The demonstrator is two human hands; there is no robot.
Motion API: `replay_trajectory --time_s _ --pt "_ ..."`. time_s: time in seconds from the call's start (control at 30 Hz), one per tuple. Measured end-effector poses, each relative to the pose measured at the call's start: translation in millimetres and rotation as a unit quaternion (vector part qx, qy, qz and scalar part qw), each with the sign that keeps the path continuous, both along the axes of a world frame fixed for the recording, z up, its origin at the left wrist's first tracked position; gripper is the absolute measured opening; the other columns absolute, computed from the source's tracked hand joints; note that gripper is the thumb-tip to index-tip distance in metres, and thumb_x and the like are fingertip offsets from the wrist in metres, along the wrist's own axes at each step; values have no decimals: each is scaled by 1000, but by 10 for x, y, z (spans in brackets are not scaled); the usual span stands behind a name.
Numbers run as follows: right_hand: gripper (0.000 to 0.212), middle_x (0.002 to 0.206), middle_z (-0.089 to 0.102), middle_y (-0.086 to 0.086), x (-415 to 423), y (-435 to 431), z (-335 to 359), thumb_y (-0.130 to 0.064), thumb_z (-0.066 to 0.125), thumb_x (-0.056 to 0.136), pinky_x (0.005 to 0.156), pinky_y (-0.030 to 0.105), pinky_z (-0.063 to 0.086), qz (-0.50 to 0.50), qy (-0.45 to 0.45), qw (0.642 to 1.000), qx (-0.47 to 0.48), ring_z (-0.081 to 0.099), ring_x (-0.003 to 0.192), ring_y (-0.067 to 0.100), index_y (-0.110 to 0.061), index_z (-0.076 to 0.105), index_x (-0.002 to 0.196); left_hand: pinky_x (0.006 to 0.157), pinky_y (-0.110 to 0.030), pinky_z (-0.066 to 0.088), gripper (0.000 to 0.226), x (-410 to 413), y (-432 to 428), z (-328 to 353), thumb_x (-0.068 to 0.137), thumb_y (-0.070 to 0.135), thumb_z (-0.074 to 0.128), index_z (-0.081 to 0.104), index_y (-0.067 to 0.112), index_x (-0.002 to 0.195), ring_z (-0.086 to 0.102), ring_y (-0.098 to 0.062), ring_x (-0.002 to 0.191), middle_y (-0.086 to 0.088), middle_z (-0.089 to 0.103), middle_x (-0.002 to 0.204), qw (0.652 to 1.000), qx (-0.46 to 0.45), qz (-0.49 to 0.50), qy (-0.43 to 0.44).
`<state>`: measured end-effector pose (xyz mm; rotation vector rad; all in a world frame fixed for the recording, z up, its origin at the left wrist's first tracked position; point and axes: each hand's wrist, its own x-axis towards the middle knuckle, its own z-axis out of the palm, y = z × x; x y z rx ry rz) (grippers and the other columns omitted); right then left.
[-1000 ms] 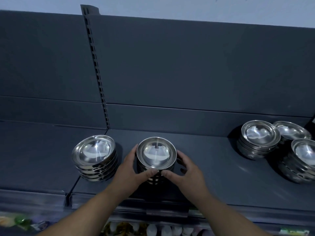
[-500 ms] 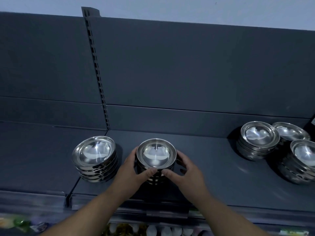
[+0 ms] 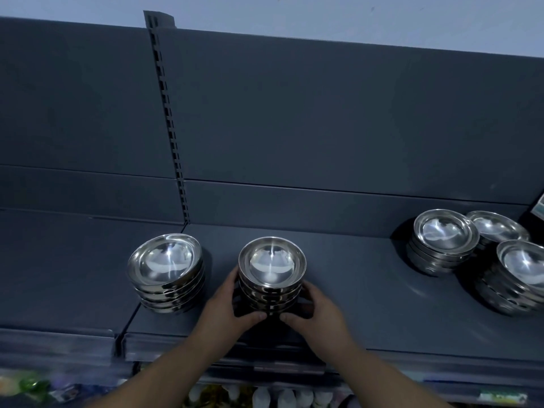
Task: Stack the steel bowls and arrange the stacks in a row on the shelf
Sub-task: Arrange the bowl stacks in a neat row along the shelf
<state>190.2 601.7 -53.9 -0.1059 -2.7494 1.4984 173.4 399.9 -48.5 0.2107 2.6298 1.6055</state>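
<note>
Left hand (image 3: 226, 307): curled round the left side of the middle stack (image 3: 272, 266), gripping it. The thumb lies across the front, low on the stack, and the fingers wrap behind, mostly hidden.
Right hand (image 3: 318, 313): the mirror of it, clasping the stack's right side with the thumb low in front and the fingers tucked round the back.
Thumbs: the tips point at each other at the front of the stack, with a small gap between them.
Middle stack: several steel bowls nested upright, open side up, on the shelf (image 3: 368, 290) near its front. Whether the base rests on the shelf or is just lifted cannot be told.
Left stack (image 3: 166, 269): near the middle stack but apart from it and from the left hand. It leans a little and sits by the seam between two shelf boards.
Right stacks (image 3: 444, 237): three, bunched close together at the far right, well apart from the hands.
Open room: a wide bare stretch of shelf lies between the middle stack and the right stacks. The gap to the left stack is narrower, and there is free shelf behind, up to the back panel (image 3: 323, 113).
Edges: the shelf's front edge runs under the wrists. A slotted upright (image 3: 169, 113) rises from the seam at the back.
Arms: both forearms are bare and come up from the bottom, converging in a V on the stack.
Below: goods on a lower shelf, too blurred to name.
</note>
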Motion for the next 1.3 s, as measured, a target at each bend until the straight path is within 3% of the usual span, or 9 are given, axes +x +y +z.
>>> replay_trajectory --time_s 0.13,0.3,0.4,0.53,0.67,0.77,0.93,1.13,1.3 --pt "74 117 55 -22 -35 -21 20 -26 80 76 95 11 37 8 -9 1000 25 51 114 -4 -31 42 139 79 1 34 99 -44 12 30 69 21 83 21 34 146 49 8 104 16 48 128 1000 -19 -1 -6" --pt "91 146 46 -3 58 97 63 -40 78 76 108 24 37 8 -45 997 70 45 131 12 -21 29 150 97 -16 32 93 80 41 89 71 33 81 26 25 145 43 -9 124 14 39 128 994 -104 13 -15" --pt "86 149 42 2 182 298 114 -44 74 79 109 23 34 5 -51 992 119 42 134 17 -18 31 149 99 -22 36 78 218 100 71 76 46 73 36 21 139 42 -15 126 3 45 135 981 -189 12 -35" --pt "78 148 42 0 449 680 189 -50 69 81 108 20 31 15 -44 984 169 42 133 14 -19 38 146 103 -27 38 83 440 293 85 73 61 66 39 19 139 46 -18 126 -2 48 136 961 -265 22 -76" --pt "71 146 42 -2 881 1217 244 -49 65 85 103 16 31 27 -43 981 186 42 131 12 -20 39 144 107 -29 36 84 784 696 130 74 63 62 38 19 141 43 -20 128 -1 45 141 950 -309 30 -47" --pt "67 142 44 -5 1294 1726 271 -49 65 85 95 14 34 25 -43 977 206 44 128 10 -25 40 143 110 -27 30 84 1093 1179 181 78 60 61 32 18 144 36 -20 135 -2 37 147 954 -297 17 -39" --pt "57 132 56 -2 1895 2592 267 -48 70 80 95 17 42 -11 -65 977 201 55 115 10 -24 54 129 107 -23 31 79 1480 2015 217 82 54 62 32 17 144 38 -16 133 0 38 146 964 -266 -9 11" --pt "71 146 42 -2 2169 3469 403 -55 64 83 102 24 39 -73 -96 978 170 45 129 17 -24 39 143 108 -20 26 79 1589 2923 310 82 50 65 31 17 145 37 -15 135 -1 37 148 973 -224 -36 42" --pt "71 142 47 -2 2077 3878 422 -52 67 82 102 27 41 -139 -79 976 148 47 127 17 -23 42 142 108 -22 27 80 1344 3439 375 81 49 66 29 19 146 34 -16 136 -1 33 150 975 -205 -73 29"
